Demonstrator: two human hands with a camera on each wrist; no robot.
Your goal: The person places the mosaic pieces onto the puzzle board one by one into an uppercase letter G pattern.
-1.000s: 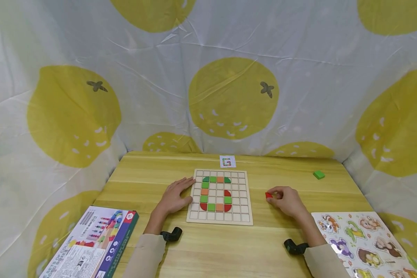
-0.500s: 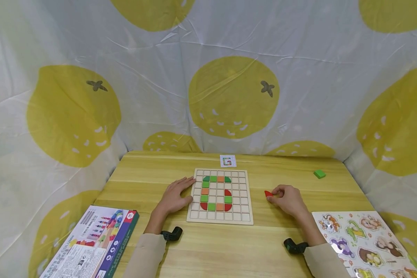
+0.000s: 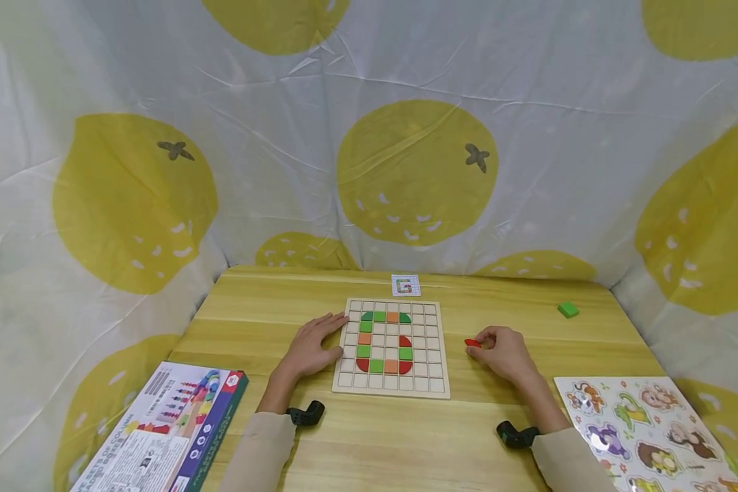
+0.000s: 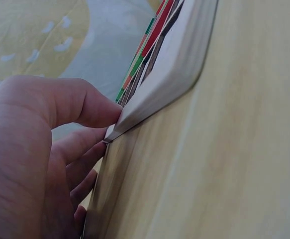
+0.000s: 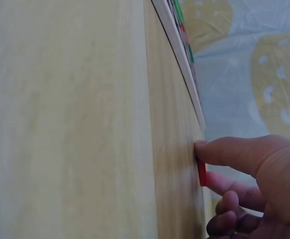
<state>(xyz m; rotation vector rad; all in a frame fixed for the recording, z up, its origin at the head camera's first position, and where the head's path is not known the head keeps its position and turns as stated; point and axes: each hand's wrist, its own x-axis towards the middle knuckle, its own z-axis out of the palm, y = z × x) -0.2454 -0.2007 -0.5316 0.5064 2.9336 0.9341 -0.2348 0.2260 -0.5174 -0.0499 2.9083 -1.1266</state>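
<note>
A square wooden grid board (image 3: pixel 432 386) lies mid-table, with green, orange and red tiles set in it in a G-like shape. My left hand (image 3: pixel 309 348) rests against the board's left edge, fingers fairly straight and thumb tip touching its side. To the right of the board, my right hand (image 3: pixel 507 352) pinches a small red tile (image 3: pixel 471 343) between thumb and fingers. In the right wrist view this red tile (image 5: pixel 202 173) shows edge-on, low over the tabletop. Behind the board lies a small card (image 3: pixel 406 285) printed with a similar G pattern.
A green block (image 3: pixel 568 310) lies at the back right of the table. A printed toy box (image 3: pixel 154 437) stands at the front left, and an animal-picture board (image 3: pixel 636 413) at the front right. Patterned cloth (image 3: pixel 418 178) hangs close behind and at both sides.
The red tile has turned in my right hand's fingers, and that hand has shifted slightly left towards the board. My left hand stays at the board's edge.
</note>
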